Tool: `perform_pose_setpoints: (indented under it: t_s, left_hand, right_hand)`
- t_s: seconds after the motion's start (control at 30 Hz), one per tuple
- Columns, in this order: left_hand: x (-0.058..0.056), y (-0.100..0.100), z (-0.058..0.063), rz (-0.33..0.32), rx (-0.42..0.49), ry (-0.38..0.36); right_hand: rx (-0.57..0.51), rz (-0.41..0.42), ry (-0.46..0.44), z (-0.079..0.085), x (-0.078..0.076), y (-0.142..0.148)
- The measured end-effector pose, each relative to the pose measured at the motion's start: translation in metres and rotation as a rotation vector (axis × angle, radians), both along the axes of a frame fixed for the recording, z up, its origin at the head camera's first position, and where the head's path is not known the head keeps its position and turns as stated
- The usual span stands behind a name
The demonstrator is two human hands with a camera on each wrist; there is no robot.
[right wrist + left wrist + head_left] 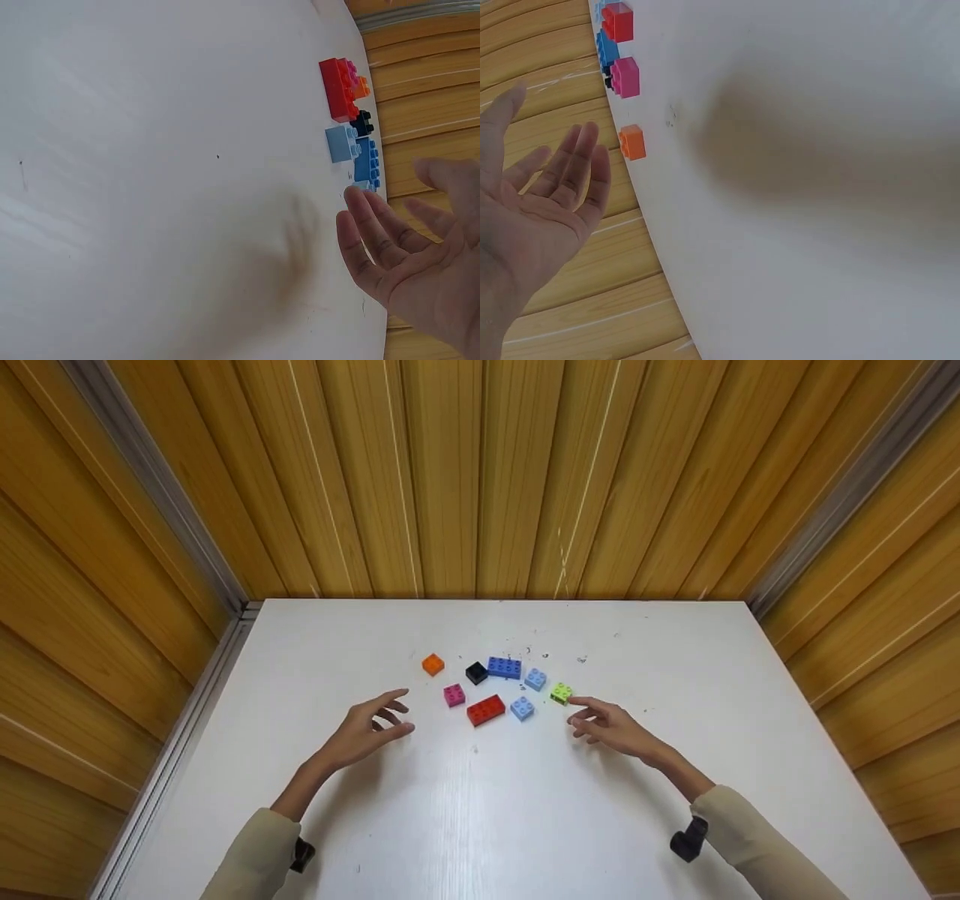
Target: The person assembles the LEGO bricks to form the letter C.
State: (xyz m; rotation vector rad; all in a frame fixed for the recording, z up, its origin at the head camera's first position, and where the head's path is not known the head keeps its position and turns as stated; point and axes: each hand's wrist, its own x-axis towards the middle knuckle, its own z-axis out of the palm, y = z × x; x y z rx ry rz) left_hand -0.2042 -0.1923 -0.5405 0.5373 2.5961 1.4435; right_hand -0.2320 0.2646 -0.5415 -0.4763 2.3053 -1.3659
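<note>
Toy building bricks lie loose in a cluster on the white table. My left hand [369,727] hovers left of them, fingers relaxed and holding nothing; nearest are the magenta brick [454,695] and the orange brick [433,664]. On the other side my right hand [611,727] hangs with loosely bent fingers, its fingertips right by the lime green brick [561,694]. Between the hands are a long red brick [486,710], a black brick [476,673], a long blue brick [505,667] and two light blue bricks, one nearer [522,708] and one farther [535,679]. In the right wrist view the lime brick is hidden.
The white table [465,825] ends at a wood-patterned wall [480,480] behind the bricks. Similar panels with grey metal rails stand at both sides. Small dark marks dot the tabletop behind the bricks. A black wrist device [688,840] sits at the right sleeve.
</note>
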Motion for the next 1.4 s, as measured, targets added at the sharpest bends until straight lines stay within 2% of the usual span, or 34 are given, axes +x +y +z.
perform_pose_setpoints:
  t_s: [0.5, 0.73, 0.93, 1.13, 1.4]
  left_hand:
    - [0.0, 0.04, -0.025, -0.108, 0.049, -0.02]
    - [-0.006, 0.062, -0.034, -0.132, 0.081, -0.026]
    - [-0.015, 0.081, -0.034, -0.091, 0.074, -0.02]
    - [-0.023, 0.101, -0.034, 0.022, 0.05, -0.009]
    - [-0.025, 0.117, -0.035, 0.11, -0.002, -0.028]
  right_hand:
    - [-0.086, 0.096, -0.041, -0.015, -0.002, -0.054]
    - [-0.111, 0.091, -0.06, -0.018, -0.004, -0.08]
    - [-0.073, 0.014, -0.114, -0.02, -0.007, -0.099]
    - [-0.041, -0.072, -0.141, -0.02, -0.011, -0.108]
    - [-0.031, -0.066, -0.141, -0.025, -0.012, -0.113]
